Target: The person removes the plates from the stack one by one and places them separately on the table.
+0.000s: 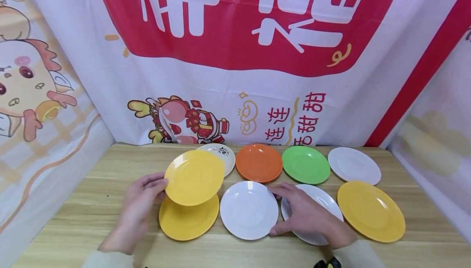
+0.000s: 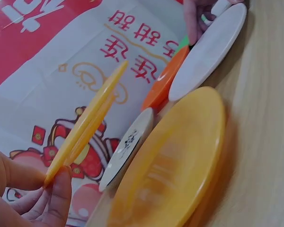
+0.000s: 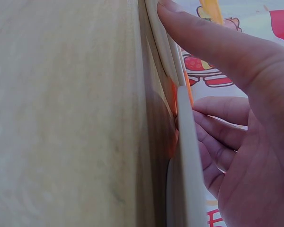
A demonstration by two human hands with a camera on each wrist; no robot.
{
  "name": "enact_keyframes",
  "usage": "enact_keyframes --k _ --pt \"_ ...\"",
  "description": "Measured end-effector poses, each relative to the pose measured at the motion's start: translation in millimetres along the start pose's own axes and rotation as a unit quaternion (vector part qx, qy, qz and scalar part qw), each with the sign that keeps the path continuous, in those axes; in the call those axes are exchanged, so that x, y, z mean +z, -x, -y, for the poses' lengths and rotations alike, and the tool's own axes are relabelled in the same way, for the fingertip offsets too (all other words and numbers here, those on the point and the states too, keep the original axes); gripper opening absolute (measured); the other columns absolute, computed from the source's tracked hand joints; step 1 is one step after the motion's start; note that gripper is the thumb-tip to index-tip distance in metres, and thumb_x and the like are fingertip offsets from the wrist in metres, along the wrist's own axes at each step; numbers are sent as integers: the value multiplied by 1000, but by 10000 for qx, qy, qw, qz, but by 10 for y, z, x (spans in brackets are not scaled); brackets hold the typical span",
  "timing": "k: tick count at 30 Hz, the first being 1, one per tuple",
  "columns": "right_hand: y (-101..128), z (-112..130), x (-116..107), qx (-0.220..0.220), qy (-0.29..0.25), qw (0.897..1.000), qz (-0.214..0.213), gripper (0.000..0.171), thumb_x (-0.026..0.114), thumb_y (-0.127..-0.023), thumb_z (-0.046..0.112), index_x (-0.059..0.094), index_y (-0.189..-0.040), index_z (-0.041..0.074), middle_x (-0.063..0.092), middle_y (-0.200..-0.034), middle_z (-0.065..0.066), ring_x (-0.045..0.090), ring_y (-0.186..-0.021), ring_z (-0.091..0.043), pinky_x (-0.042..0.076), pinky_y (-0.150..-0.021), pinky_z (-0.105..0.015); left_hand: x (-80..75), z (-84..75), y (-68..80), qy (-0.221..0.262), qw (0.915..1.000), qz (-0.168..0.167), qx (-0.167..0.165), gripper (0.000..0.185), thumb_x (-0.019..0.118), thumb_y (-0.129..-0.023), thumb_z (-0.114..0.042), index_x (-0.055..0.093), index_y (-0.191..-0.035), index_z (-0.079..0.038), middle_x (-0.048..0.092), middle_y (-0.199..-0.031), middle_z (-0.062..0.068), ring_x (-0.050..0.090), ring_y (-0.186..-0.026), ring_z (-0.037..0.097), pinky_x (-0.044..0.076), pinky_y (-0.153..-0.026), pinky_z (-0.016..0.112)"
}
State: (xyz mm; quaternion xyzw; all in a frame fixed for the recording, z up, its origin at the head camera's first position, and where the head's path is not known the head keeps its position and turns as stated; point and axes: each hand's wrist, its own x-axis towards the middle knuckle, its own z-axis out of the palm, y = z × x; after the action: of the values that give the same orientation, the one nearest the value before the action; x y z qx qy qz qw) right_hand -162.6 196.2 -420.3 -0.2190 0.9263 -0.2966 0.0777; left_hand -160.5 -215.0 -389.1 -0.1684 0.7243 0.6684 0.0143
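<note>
My left hand [image 1: 141, 196] pinches the left rim of a yellow plate [image 1: 195, 178], thumb on one face and fingers on the other. The plate is raised and tilted over a second yellow plate [image 1: 189, 221] on the table; the left wrist view shows the held plate [image 2: 87, 123] nearly edge-on. My right hand [image 1: 303, 211] is spread at the right side of a white plate [image 1: 249, 211], thumb by its front rim and fingers by its back rim. Under that hand lies another white plate [image 1: 320, 198], partly hidden.
Along the back of the wooden table [image 1: 92, 186] stand a floral-patterned white plate [image 1: 228, 157], partly covered by the held one, an orange plate [image 1: 259, 163], a green plate [image 1: 306, 164] and a white plate [image 1: 354, 166]. A yellow plate [image 1: 371, 211] lies at right. Printed cloth [image 1: 239, 108] hangs behind.
</note>
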Motion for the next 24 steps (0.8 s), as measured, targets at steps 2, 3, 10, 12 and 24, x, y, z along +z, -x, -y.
enact_keyframes --k 2,3,10,12,24 --pt "-2 -2 -2 7 -8 10000 0 106 99 -66 62 60 -154 17 63 -144 -2 59 -132 -25 49 -117 -59 -77 4 -32 105 9999 -79 26 50 64 -107 -11 49 -153 3 71 -97 -19 68 -89 0 60 -84 19" --pt "-2 -2 -3 0 -8 10000 -1 106 99 -66 61 60 -154 17 63 -144 -2 59 -133 -25 49 -117 -59 -117 11 -50 138 9998 -133 26 50 64 -107 -11 49 -153 3 71 -95 -20 68 -88 0 60 -83 18" --pt "5 -9 4 -102 48 9999 -39 105 98 -66 61 61 -153 16 64 -143 -2 59 -133 -23 50 -116 -58 -394 146 -170 525 9973 -495 -110 42 64 -107 -10 55 -146 2 70 -90 -21 71 -85 -1 62 -83 19" --pt "8 -14 7 -116 57 9999 -52 105 98 -66 62 61 -153 17 64 -142 -1 59 -132 -22 50 -116 -58 -457 190 -214 685 9956 -612 -165 31 65 -106 -8 62 -137 -3 69 -91 -19 71 -85 -1 63 -84 19" --pt "4 -6 -1 -26 25 10000 -10 107 98 -65 62 60 -154 17 64 -136 3 58 -125 -18 50 -115 -56 -666 362 -467 853 9889 -1162 -355 46 62 -105 -2 53 -150 1 64 -89 -19 68 -85 -6 62 -86 17"
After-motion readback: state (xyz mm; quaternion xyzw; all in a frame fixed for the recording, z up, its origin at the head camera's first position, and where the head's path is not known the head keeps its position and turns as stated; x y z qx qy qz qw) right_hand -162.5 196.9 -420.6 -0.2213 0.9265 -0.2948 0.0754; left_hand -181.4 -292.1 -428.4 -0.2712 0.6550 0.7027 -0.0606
